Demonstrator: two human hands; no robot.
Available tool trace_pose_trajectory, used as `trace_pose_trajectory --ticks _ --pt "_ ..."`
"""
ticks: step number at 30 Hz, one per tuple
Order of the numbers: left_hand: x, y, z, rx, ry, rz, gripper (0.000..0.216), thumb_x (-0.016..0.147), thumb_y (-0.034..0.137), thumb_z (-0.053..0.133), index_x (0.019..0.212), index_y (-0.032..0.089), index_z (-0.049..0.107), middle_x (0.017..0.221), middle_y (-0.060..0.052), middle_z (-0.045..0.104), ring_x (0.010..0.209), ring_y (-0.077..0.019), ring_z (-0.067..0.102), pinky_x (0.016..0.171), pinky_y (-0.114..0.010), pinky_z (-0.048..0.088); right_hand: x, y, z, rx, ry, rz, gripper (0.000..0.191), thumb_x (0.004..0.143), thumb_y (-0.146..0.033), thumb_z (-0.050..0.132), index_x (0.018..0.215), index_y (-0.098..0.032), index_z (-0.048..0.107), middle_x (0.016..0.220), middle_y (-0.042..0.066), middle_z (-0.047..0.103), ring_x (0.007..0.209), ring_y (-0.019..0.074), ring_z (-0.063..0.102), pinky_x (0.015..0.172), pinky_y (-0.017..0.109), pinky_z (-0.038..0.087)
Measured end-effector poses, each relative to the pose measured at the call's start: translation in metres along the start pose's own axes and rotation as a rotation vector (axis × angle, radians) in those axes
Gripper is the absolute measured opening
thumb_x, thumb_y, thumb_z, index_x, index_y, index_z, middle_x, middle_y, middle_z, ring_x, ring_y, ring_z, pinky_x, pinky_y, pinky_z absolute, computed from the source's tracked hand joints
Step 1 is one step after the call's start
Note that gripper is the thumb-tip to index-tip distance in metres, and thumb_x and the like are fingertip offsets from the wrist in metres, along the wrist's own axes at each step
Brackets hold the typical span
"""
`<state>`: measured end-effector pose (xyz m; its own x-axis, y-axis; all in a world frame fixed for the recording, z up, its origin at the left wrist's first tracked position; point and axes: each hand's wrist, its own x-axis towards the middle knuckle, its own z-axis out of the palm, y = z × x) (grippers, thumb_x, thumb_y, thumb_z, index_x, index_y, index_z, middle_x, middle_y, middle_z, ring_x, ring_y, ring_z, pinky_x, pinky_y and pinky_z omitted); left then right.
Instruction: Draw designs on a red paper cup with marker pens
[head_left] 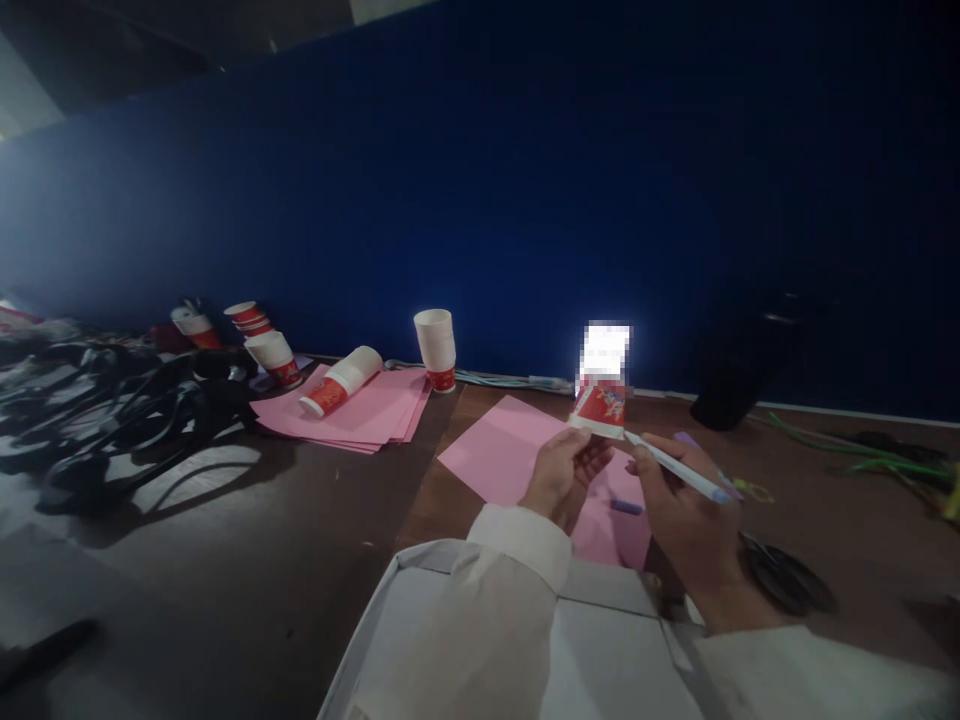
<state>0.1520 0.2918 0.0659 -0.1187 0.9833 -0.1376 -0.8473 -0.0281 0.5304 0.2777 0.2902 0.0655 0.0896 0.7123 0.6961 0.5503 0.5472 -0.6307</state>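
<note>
My left hand (564,474) is closed on a red and white paper cup (600,408), held upside down or tilted above the table; I cannot tell which. Between the fingers of my right hand (686,500) is a white marker pen (679,468), its tip close to the cup's white edge. Whether the tip touches the cup is too small to see. Beneath both hands lies a pink sheet of paper (480,455), with a small dark blue pen cap (625,507) on it.
Left of the hands, a stack of pink sheets (352,425) bears a lying stack of paper cups (341,382). Another cup stack (435,350) stands upright. Black headsets (142,420) crowd the left side. Scissors (787,575) lie right; a white box (600,640) is under my forearms.
</note>
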Motion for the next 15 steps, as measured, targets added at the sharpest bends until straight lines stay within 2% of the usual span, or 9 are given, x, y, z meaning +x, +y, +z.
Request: trace_pose_trajectory --ticks 3,5,10,13,15 --pt "0.002 0.0005 -0.0011 -0.029 0.004 0.001 0.009 0.085 0.013 0.061 0.087 0.009 0.069 0.082 -0.009 0.072 0.076 -0.0133 0.068 0.079 -0.026 0.053 -0.0003 0.003 -0.0007 -0.007 0.051 -0.018 0.027 0.09 -0.042 0.061 0.103 -0.02 0.071 0.074 0.004 0.072 0.079 0.0211 0.07 0.083 0.037 0.054" --pt "0.0031 0.0004 -0.0019 -0.033 -0.002 -0.005 0.01 0.086 0.013 0.06 0.088 0.009 0.069 0.082 -0.009 0.072 0.076 -0.0136 0.069 0.079 -0.026 0.054 -0.0011 0.0022 -0.0011 0.0 0.036 -0.033 0.028 0.09 -0.044 0.06 0.103 -0.02 0.07 0.077 0.004 0.072 0.082 0.0219 0.07 0.089 0.04 0.053" --pt "0.0012 0.0026 -0.0012 -0.028 -0.004 -0.03 0.014 0.089 0.013 0.055 0.084 0.009 0.068 0.078 -0.01 0.071 0.076 -0.0153 0.07 0.08 -0.027 0.054 -0.003 -0.0061 -0.0008 0.061 -0.112 -0.021 0.028 0.091 -0.043 0.059 0.102 -0.02 0.07 0.084 0.005 0.073 0.076 0.018 0.069 0.07 0.03 0.055" --pt "-0.0011 0.0054 0.0004 -0.041 0.019 -0.057 0.016 0.09 0.013 0.054 0.082 0.008 0.068 0.075 -0.009 0.07 0.073 -0.0146 0.069 0.079 -0.027 0.054 -0.0032 -0.0056 -0.0012 0.092 -0.121 0.009 0.027 0.09 -0.044 0.061 0.1 -0.02 0.07 0.082 0.005 0.073 0.073 0.0178 0.069 0.068 0.03 0.055" --pt "-0.0016 0.0068 0.0009 -0.048 0.023 -0.058 0.016 0.09 0.014 0.054 0.085 0.008 0.068 0.077 -0.01 0.071 0.074 -0.0148 0.069 0.078 -0.026 0.055 -0.003 -0.0031 -0.0018 0.122 -0.076 0.069 0.029 0.089 -0.045 0.062 0.101 -0.02 0.069 0.078 0.004 0.072 0.071 0.0185 0.068 0.07 0.032 0.055"
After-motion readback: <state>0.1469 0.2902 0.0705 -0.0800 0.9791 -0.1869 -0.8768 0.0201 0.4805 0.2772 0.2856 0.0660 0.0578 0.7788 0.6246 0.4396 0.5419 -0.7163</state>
